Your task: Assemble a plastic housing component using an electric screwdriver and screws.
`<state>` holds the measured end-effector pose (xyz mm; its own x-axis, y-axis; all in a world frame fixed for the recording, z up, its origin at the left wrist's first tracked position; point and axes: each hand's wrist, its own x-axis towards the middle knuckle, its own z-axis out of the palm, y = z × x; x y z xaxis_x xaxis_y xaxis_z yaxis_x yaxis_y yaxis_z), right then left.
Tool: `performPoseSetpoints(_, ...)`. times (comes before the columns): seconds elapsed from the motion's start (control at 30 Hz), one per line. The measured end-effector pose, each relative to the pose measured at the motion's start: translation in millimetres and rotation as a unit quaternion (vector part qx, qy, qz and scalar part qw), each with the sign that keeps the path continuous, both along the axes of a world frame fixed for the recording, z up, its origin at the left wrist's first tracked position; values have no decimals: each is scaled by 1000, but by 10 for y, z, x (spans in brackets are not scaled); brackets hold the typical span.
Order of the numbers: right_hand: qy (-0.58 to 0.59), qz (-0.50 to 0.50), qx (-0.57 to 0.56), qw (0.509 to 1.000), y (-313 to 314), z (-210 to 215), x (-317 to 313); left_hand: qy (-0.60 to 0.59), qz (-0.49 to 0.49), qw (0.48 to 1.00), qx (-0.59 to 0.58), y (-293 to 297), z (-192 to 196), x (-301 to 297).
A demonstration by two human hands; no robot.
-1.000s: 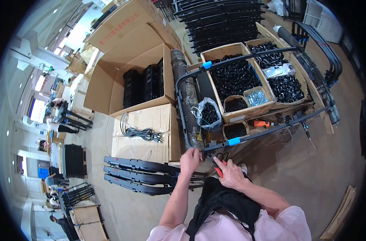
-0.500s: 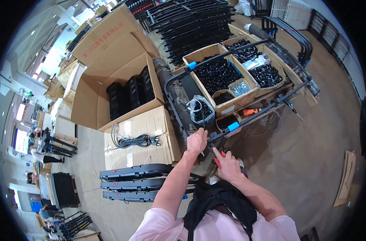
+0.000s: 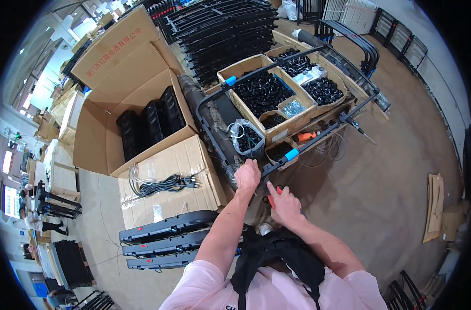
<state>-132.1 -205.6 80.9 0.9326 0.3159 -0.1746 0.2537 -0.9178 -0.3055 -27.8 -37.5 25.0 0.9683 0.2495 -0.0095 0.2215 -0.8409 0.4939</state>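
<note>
A black tubular frame [image 3: 318, 137] with blue bands lies across the parts boxes, its near corner in front of me. At that corner my left hand [image 3: 247, 176] is closed, fingers pinched together; what they hold is hidden. Just to the right, my right hand [image 3: 286, 205] is wrapped round red-handled pliers [image 3: 271, 201], with the index finger stretched toward the frame's corner. The pliers' jaws are hard to make out. Beyond my left hand stands a small tub lined with a clear bag [image 3: 252, 151], holding small black parts.
Divided boxes of black fittings [image 3: 264, 95] sit under the frame, near an orange-handled tool [image 3: 306, 136]. To the left are an open carton [image 3: 98, 139] with black units and a closed carton with a coiled cable [image 3: 171, 185]. Several black panels [image 3: 168, 227] stand beside my left arm.
The view has turned a little, so boxes and frame sit farther left. Both hands keep nearly the same place at the frame's corner, and the right hand still grips the pliers.
</note>
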Motion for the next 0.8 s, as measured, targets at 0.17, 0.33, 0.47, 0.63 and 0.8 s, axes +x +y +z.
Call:
performPoseSetpoints(0.17, 164, 4, 150, 975, -460, -366, 306, -11, 1, 1000, -6, 11, 30, 4)
performPoseSetpoints(0.33, 495, -99, 551, 665, -597, -833, 384, -5, 6, 1000, 1, -24, 8, 1)
performPoseSetpoints(0.47, 172, 71, 6, 983, -512, -517, 542, -10, 12, 1000, -8, -7, 16, 1)
performPoseSetpoints(0.63, 380, 67, 131, 913, -761, -328, 568, 21, 45, 999, -11, -42, -10, 59)
performPoseSetpoints(0.8, 373, -18, 139, 917, -1124, -551, 770, 26, 58, 998, 4, -101, 10, 84)
